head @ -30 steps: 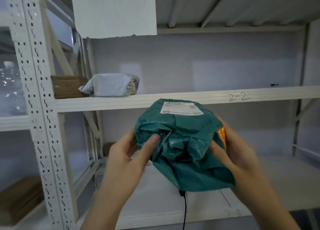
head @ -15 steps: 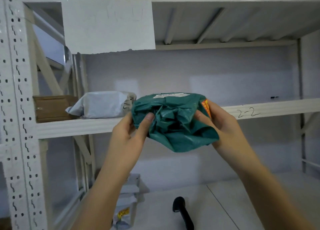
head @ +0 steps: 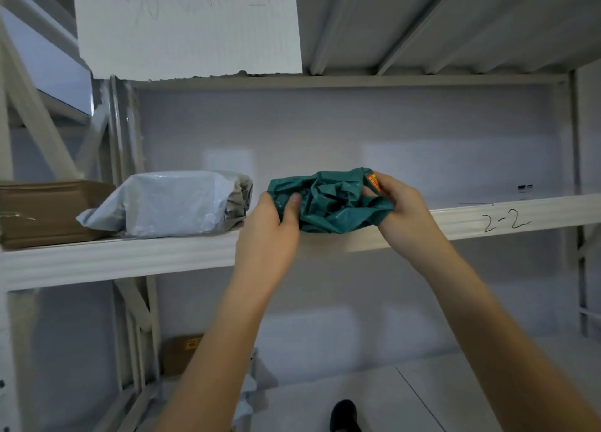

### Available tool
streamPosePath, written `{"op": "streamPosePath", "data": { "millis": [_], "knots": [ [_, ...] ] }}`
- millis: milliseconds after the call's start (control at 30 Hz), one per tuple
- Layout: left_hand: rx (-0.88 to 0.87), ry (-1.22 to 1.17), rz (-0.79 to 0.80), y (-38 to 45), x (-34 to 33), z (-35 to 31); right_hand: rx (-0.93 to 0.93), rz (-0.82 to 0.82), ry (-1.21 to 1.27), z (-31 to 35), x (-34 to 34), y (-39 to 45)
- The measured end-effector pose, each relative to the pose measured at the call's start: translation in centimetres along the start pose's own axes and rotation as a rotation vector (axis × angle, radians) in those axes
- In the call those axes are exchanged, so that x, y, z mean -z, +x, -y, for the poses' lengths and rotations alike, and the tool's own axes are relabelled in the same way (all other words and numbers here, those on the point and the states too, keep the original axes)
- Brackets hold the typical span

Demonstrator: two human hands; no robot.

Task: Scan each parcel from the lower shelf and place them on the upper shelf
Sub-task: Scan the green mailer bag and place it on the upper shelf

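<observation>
A crumpled green plastic parcel (head: 328,201) rests on the front edge of the upper shelf (head: 130,259), marked 2-2. My left hand (head: 270,230) grips its left end, thumb on top. Its right end, beside an orange sticker, is held by my right hand (head: 400,207). A grey-white plastic parcel (head: 162,204) lies on the same shelf just to the left, and a brown cardboard box (head: 42,210) sits further left. Down on the lower shelf (head: 422,396), the black scanner (head: 344,415) shows at the bottom edge.
A white foam board (head: 185,25) hangs from the shelf above. On the lower shelf's left side lie a brown box (head: 182,353) and a pale parcel (head: 257,386), partly hidden by my left arm. White perforated rack uprights (head: 133,334) stand at the left.
Both hands have lifted the green parcel from in front of the lower shelf up and forward onto the upper shelf's edge. The view has tilted upward with it.
</observation>
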State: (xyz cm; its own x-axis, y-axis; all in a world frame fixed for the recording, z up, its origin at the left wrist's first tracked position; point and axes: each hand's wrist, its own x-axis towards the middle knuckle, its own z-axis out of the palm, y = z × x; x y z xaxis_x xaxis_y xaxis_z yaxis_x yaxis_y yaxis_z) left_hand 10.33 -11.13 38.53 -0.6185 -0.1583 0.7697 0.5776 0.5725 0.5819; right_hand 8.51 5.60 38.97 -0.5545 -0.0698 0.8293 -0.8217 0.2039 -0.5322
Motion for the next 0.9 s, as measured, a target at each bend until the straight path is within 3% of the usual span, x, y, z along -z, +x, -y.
{"op": "streamPosePath", "data": {
  "millis": [400,500,567,633,700,767,833,900],
  "knots": [
    [0.073,0.383,-0.107,3.1,-2.9,2.0,-0.011,0.094,-0.388,-4.6,0.7,4.1],
    [0.037,0.369,-0.148,3.0,-3.3,2.1,0.006,0.080,-0.421,-5.4,0.8,3.9],
    [-0.005,0.279,-0.220,1.8,-3.4,2.0,0.038,-0.008,-0.402,-6.1,0.8,3.0],
    [-0.097,0.213,-0.353,-0.4,-3.3,2.6,0.172,-0.204,-0.336,-6.7,0.9,0.9],
    [-0.297,0.263,-0.507,-3.2,-3.2,4.0,0.403,-0.404,-0.302,-7.7,0.9,-1.7],
    [-0.451,0.375,-0.562,-6.0,-3.5,6.7,0.537,-0.463,-0.267,-9.5,0.3,-4.7],
    [-0.474,0.477,-0.459,-8.2,-4.0,10.3,0.546,-0.353,-0.227,-11.7,-0.9,-6.9],
    [-0.314,0.536,-0.289,-9.9,-4.7,14.3,0.447,-0.157,-0.252,-14.5,-3.2,-8.4]
  ]
}}
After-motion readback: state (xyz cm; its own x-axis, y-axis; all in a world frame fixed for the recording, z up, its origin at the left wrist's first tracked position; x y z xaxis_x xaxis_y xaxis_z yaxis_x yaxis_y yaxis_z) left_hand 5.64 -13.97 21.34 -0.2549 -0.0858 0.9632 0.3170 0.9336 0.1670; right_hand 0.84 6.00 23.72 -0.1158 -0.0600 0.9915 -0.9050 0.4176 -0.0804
